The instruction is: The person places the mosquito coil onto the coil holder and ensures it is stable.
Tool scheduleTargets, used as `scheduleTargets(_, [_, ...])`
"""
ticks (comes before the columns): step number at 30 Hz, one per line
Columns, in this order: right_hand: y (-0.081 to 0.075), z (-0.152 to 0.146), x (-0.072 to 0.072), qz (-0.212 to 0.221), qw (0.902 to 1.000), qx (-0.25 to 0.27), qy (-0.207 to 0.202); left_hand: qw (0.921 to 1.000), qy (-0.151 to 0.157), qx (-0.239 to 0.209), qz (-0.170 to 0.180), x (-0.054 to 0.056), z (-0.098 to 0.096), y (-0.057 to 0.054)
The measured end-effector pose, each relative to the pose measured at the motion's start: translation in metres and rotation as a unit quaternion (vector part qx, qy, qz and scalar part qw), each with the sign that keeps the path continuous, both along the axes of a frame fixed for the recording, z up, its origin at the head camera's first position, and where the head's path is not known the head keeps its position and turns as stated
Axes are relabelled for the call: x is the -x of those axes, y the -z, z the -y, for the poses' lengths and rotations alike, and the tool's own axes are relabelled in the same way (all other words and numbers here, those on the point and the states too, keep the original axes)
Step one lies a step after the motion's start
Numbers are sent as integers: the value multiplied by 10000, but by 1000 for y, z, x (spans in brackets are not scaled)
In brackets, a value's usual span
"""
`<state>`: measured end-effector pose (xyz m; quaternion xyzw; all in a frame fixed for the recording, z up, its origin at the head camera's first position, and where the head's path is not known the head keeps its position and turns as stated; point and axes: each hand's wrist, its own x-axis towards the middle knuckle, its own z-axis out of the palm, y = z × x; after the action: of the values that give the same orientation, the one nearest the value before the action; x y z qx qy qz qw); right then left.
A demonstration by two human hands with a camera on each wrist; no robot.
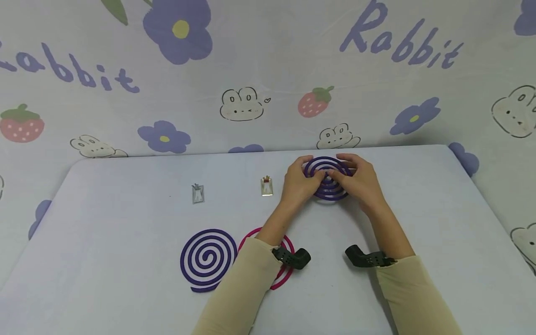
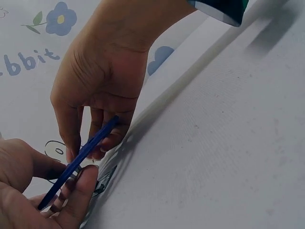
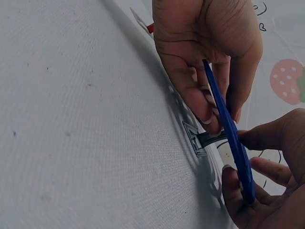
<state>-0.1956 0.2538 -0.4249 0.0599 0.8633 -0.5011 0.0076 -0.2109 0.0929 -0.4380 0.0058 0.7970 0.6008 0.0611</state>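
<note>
Gripping a purple spiral (image 3: 237, 150), left fingers (image 1: 302, 161) and right fingers (image 1: 355, 159) hold it tilted near a small grey stand (image 3: 205, 139).

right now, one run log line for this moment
left fingers: grip raised coil | right fingers: grip raised coil | flat purple coil, pink coil: on table

Purple spiral coils (image 1: 329, 190), pink coil (image 1: 286, 279), flower-patterned backdrop (image 1: 276, 56)

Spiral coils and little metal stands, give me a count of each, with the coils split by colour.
Purple coils: 2 (held coil, flat coil)
Pink coil, partly hidden: 1
Metal stands: 3 (silver stand, gold stand, third stand under the held coil, seen in the wrist views)
Total: 6
</note>
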Motion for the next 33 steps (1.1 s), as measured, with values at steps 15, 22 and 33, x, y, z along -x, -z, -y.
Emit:
scheduleTargets(15, [-3, -3, 0, -522, 9985, -40, 129, 9993, 34, -84, 361, 0, 3, -5])
scheduleTargets(22, [-14, -2, -5, -717, 9971, -206, 177, 9964, 565, 318, 537, 0, 13, -10])
scheduleTargets(33, [-26, 5, -9, -1396, 9837, -1101, -278, 9908, 899, 836, 579, -12, 39, -19])
